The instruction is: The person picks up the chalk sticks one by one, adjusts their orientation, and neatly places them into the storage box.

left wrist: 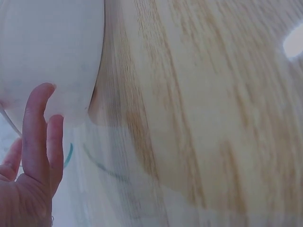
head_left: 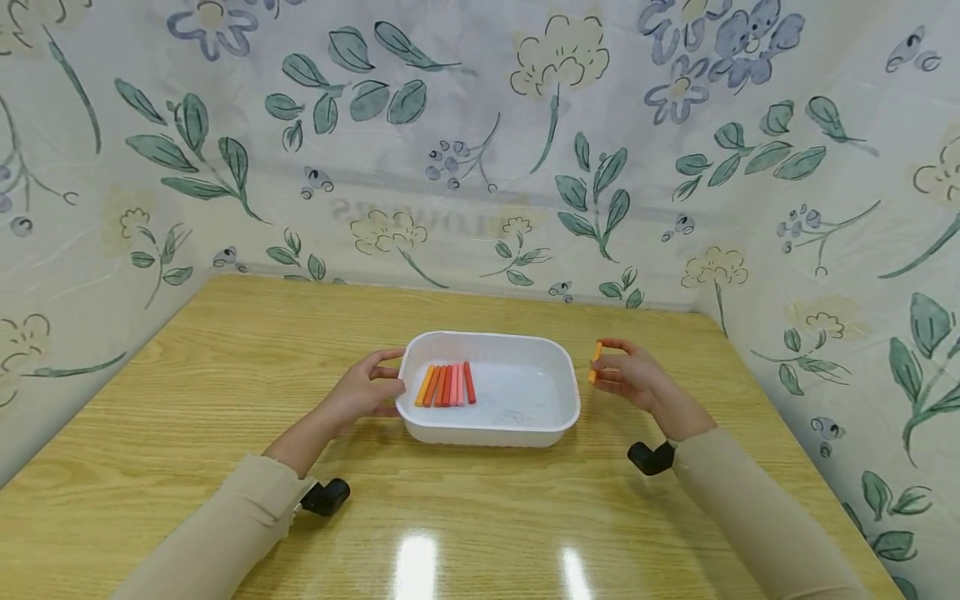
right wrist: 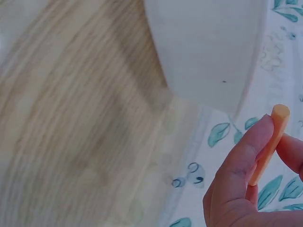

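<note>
A white plastic tray (head_left: pixel 517 429) sits mid-table with several chalk sticks (head_left: pixel 450 385) lined up at its left side, yellow-orange through red and pink. At its left end, my left hand (head_left: pixel 367 387) holds the tray, thumb over the rim. In the left wrist view, the fingers (left wrist: pixel 35 127) of that hand lie along the outer wall, slightly bent. Just beyond the tray's right end, my right hand (head_left: pixel 633 375) pinches an orange chalk stick (right wrist: pixel 270 146) between thumb and fingers. That stick stands nearly upright beside the tray, outside its rim.
The wooden table (head_left: pixel 247 358) has a glossy surface with two bright reflections near the front. A flowered cloth (head_left: pixel 480 167) hangs behind and on both sides. A black wrist-worn device (head_left: pixel 326 497) shows under the left sleeve, another (head_left: pixel 651 457) under the right.
</note>
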`<state>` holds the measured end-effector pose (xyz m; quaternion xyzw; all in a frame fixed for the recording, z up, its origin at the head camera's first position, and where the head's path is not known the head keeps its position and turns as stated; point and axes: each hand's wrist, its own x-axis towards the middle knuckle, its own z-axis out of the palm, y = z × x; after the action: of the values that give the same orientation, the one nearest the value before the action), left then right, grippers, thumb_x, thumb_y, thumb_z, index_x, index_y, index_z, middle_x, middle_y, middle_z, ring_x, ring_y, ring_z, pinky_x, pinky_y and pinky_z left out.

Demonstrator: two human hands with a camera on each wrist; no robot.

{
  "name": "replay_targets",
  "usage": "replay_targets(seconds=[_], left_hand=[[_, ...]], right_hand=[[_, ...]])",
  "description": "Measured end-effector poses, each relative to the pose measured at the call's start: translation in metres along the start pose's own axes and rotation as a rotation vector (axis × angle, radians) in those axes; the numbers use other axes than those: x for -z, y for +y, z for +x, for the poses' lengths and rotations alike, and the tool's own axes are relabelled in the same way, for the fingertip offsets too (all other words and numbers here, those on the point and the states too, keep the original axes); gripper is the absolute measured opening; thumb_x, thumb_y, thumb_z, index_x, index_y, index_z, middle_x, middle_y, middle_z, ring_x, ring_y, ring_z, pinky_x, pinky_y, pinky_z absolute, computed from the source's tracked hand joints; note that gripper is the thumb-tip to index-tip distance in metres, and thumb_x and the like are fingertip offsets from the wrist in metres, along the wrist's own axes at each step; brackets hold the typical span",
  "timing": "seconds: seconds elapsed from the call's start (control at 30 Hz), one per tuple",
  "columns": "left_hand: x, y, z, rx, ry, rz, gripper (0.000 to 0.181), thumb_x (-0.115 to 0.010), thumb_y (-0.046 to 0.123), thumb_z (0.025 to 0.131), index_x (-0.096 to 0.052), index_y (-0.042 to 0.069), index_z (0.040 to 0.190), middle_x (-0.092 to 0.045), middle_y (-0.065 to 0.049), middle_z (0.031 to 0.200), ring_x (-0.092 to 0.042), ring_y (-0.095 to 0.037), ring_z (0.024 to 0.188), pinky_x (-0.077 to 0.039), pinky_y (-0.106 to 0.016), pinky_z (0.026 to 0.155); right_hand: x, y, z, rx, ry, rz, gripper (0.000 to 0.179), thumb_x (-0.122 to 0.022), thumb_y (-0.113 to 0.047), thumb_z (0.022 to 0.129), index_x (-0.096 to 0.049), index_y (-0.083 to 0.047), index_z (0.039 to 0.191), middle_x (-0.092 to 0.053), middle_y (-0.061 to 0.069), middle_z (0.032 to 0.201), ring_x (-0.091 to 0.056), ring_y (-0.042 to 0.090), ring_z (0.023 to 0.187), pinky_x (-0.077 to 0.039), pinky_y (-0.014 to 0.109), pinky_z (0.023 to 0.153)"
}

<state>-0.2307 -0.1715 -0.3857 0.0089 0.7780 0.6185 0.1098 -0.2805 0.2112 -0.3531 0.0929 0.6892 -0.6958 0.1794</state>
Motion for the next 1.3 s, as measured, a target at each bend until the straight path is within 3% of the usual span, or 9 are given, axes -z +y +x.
replay_targets(seconds=[0.43,0.83,1.07,1.3], left_hand=[[0.0,-0.001,0.001,-0.003,-0.001,-0.006,0.061,-0.053,0.003,0.088,-0.029,0.006,0.144,-0.039,-0.027,0.127,-0.054,-0.037,0.103,-0.056,-0.043,0.073],[-0.001,0.0,0.0,0.001,0.001,-0.008,0.061,-0.053,0.003,0.088,-0.029,0.006,0.144,-0.039,-0.028,0.127,-0.054,-0.038,0.104,-0.056,-0.043,0.074],[-0.001,0.0,0.0,-0.001,0.001,-0.003,0.061,-0.054,0.004,0.088,-0.029,0.006,0.144,-0.038,-0.027,0.127,-0.054,-0.038,0.104,-0.056,-0.043,0.074],[-0.001,0.001,-0.001,-0.002,-0.001,-0.017,0.061,-0.052,0.002,0.087,-0.028,0.005,0.143,-0.038,-0.029,0.129,-0.054,-0.039,0.104,-0.056,-0.044,0.074]], right_hand=[[-0.024,-0.023,0.003,0.03,-0.071,-0.018,0.063,-0.055,0.0,0.09,-0.025,-0.003,0.145,-0.05,0.013,0.103,-0.061,0.014,0.074,-0.055,0.026,0.075],[-0.055,-0.036,0.012,-0.005,-0.064,-0.075,0.059,-0.059,-0.001,0.088,-0.035,-0.003,0.141,-0.049,0.017,0.122,-0.06,0.02,0.086,-0.052,0.032,0.086],[-0.074,-0.044,0.019,-0.053,-0.059,-0.039,0.053,-0.06,0.0,0.087,-0.042,-0.003,0.136,-0.051,0.015,0.119,-0.06,0.022,0.088,-0.053,0.033,0.084],[-0.092,-0.046,0.028,-0.1,-0.109,0.012,0.048,-0.06,0.002,0.087,-0.045,-0.001,0.132,-0.052,0.014,0.113,-0.06,0.023,0.085,-0.054,0.033,0.081]])
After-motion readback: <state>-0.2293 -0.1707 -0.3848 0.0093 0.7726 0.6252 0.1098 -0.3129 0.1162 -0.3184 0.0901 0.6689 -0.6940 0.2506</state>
